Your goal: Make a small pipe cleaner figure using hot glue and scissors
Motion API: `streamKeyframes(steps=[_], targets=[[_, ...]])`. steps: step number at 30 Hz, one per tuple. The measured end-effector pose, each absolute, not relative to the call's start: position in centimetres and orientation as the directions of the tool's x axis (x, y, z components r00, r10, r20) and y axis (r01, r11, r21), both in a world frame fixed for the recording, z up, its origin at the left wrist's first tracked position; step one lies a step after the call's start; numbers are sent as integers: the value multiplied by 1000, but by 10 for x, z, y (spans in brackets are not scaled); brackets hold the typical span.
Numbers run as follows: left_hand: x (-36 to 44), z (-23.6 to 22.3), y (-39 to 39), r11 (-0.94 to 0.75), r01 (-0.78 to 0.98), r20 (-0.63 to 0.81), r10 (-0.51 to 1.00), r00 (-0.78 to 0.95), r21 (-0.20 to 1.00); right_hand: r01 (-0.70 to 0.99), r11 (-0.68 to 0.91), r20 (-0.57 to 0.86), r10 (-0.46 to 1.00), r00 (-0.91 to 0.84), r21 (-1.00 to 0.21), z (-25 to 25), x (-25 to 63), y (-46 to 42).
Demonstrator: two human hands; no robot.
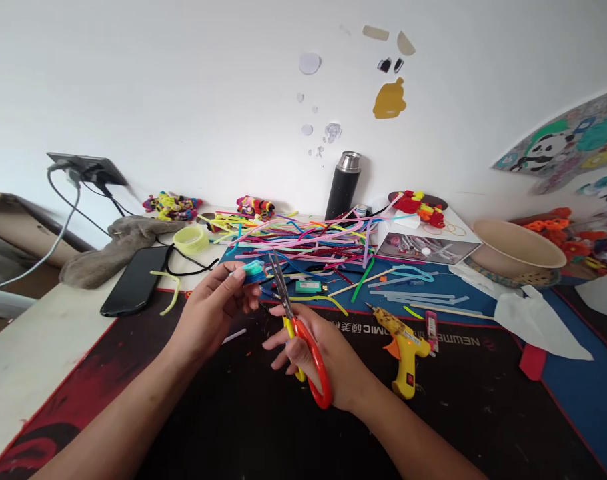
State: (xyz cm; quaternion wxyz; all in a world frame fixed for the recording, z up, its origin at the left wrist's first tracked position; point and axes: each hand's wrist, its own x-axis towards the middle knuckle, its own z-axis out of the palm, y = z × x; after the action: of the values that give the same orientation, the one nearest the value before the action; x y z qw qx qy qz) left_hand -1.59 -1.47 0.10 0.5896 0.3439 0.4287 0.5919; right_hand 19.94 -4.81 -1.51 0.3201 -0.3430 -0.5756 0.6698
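Between the thumb and fingers of my left hand [218,300] is a small bundle of blue and turquoise pipe cleaners [254,271]. My right hand [328,357] grips scissors [311,350] with red and yellow handles, their blades pointing up and away from me. The blade tips are right beside the bundle's right end; whether they touch it I cannot tell. Beyond both hands lies a loose heap of colourful pipe cleaners [308,233]. A yellow hot glue gun [406,347] rests on the dark mat [223,427], right of my right hand.
A black phone [136,281] and a grey plush [118,253] are at the left. Near the wall stands a black thermos [342,187]. To the right are a box [426,243], a beige bowl [518,250], glue sticks [418,295] and white tissue [538,323].
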Motion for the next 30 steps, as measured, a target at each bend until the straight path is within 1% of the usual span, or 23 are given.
streamKeyframes(steps=[4,6,11,17,24,30], targets=[[-16,0,-16,71,-387,-105,992,-67,919,110,-132,-169,850,-498,-985,-13,197,-47],[-16,0,-16,83,-377,-112,992,-56,922,163,-121,-183,875,-448,-979,-11,196,-47],[-16,2,-17,106,-353,-113,994,0,930,126,-143,-181,903,-389,-982,-14,194,-48],[-13,3,-18,136,-363,-137,990,23,922,102,-113,-145,901,-409,-988,-21,193,-50],[-11,4,-19,181,-347,-170,984,62,920,159,-45,-102,924,-370,-986,-21,192,-50],[-11,3,-19,184,-345,-174,983,61,920,158,-62,-116,926,-358,-986,-25,192,-51]])
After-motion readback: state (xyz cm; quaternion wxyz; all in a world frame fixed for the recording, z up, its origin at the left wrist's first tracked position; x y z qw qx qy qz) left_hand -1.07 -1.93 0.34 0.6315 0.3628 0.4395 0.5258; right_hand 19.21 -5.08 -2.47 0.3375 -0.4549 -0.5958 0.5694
